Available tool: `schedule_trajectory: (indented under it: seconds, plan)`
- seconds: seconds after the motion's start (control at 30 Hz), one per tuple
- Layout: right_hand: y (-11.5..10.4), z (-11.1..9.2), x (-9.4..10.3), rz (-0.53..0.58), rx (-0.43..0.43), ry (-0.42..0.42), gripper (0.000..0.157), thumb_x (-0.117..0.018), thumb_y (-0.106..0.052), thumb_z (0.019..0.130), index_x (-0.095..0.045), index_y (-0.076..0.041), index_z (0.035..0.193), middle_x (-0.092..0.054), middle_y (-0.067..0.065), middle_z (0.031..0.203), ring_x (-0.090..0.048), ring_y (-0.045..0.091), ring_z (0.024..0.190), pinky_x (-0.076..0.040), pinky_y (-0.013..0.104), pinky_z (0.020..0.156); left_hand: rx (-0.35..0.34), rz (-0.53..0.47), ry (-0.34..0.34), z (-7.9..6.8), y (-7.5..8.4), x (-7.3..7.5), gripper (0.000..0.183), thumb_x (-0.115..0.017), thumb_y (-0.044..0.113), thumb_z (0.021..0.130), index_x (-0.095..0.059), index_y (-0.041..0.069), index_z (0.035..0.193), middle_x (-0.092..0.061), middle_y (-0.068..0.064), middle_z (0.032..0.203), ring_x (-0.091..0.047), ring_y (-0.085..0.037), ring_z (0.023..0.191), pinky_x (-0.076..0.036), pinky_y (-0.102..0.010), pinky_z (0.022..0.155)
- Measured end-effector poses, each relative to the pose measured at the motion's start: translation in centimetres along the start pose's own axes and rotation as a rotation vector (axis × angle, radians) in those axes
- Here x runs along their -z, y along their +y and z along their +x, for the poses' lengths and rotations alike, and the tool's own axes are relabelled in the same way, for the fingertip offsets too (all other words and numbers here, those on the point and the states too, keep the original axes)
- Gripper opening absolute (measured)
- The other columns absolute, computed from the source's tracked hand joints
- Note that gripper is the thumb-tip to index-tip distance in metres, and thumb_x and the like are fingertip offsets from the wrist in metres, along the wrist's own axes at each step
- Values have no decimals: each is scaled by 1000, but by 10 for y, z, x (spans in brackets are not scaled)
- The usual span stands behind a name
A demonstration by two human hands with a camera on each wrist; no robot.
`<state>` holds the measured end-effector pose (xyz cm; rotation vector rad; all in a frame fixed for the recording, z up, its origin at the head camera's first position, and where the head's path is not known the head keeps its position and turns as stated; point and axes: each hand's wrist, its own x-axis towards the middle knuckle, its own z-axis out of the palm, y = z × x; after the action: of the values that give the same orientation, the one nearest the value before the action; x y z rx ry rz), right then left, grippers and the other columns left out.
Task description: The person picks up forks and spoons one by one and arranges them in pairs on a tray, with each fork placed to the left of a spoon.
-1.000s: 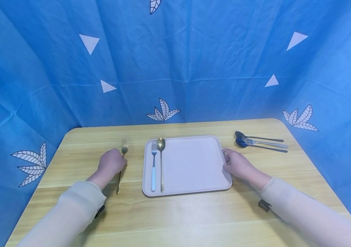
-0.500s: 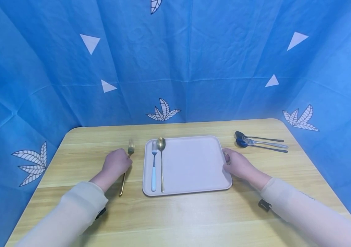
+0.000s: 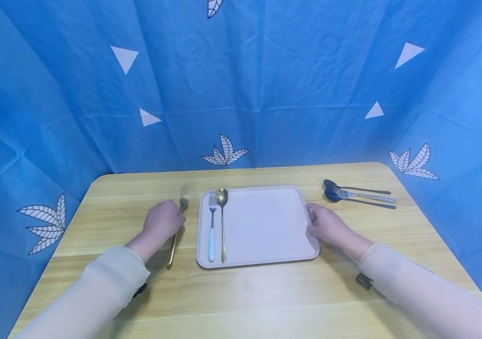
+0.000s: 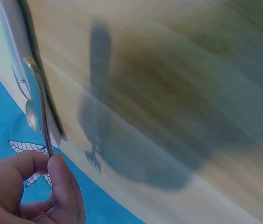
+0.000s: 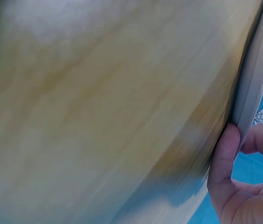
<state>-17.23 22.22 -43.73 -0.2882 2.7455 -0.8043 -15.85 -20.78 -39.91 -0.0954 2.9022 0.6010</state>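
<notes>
Left of the tray, my left hand [image 3: 164, 221] pinches a gold fork [image 3: 172, 249] by its handle, tines pointing away. In the left wrist view thumb and fingertips meet on the fork [image 4: 42, 107], which is lifted off the table with its shadow beside it. My right hand [image 3: 330, 225] pinches the right rim of the pale pinkish tray [image 3: 266, 226]. The right wrist view has thumb and finger on either side of that tray's rim [image 5: 255, 79]. A fork with a light blue handle [image 3: 212, 240] and a gold spoon [image 3: 222, 221] lie side by side along the tray's left end.
At the back right of the wooden table [image 3: 258, 301] lie a dark spoon [image 3: 357, 187], a silver fork [image 3: 365, 195] and a dark blue spoon [image 3: 361, 201], close together. A blue curtain [image 3: 292, 84] with printed leaves and triangles hangs round the table's back and sides.
My left hand has carried the gold fork rightward, closer to the tray's left edge. The right hand stays at the tray's rim, and the tray and other cutlery keep their places.
</notes>
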Motion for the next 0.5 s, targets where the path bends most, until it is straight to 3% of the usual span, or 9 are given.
schedule_trajectory:
  seconds: [0.23,0.5]
  plan:
    - [0,2,0,-1,5,1,71,-67,0,78,-39,12,143,-65,12,96,-60,22,80,-52,38,72,28,-28,-14,-1,10,1,33,-57,10,87,-42,15,58,-38,2,53,-42,-17,50,-37,-31,49]
    - [0,1,-1,12,-4,-5,72,-66,1,77,-39,11,143,-65,12,97,-59,21,79,-51,35,69,13,-40,-24,-1,19,-5,34,-56,9,88,-42,15,57,-36,3,52,-39,-15,48,-36,-29,47]
